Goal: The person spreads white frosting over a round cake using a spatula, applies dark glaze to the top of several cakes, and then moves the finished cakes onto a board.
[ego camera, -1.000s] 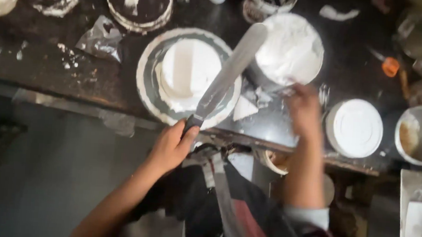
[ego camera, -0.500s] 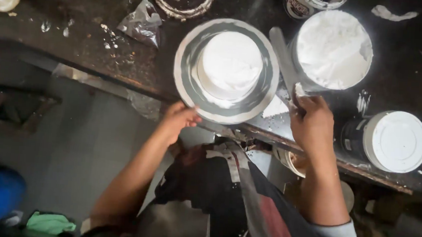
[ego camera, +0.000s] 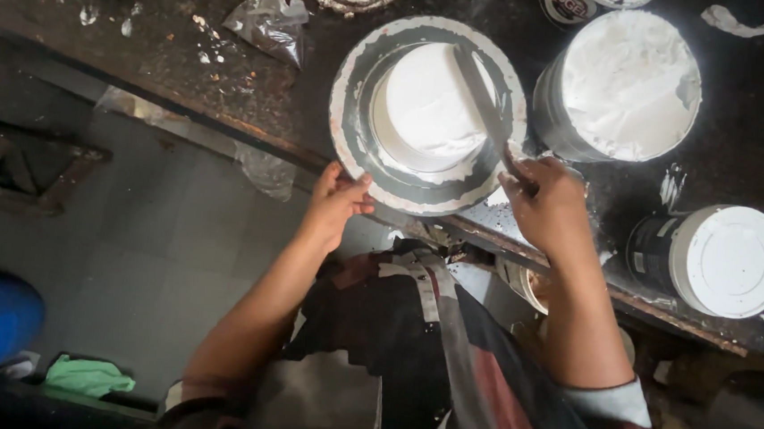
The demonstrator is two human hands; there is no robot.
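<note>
Nearest the turntable's (ego camera: 354,105) front rim, the left hand (ego camera: 336,204) rests with fingers loosely curled against the edge, pinching nothing. Just right of that rim, the right hand (ego camera: 548,204) is closed around the handle of a long palette knife (ego camera: 482,101), its blade laid across the white cake (ego camera: 432,106) at the turntable's centre. Too steep a blade could, I think, gouge the icing. Beyond the turntable to the right stands an open tub of white cream (ego camera: 629,79); the dark worktop (ego camera: 142,54) is crumb-strewn, with grey floor below.

Bakery workroom: iced cake (ego camera: 430,110) on turntable (ego camera: 351,141), open cream tub (ego camera: 629,84), smeared counter (ego camera: 142,54).
</note>
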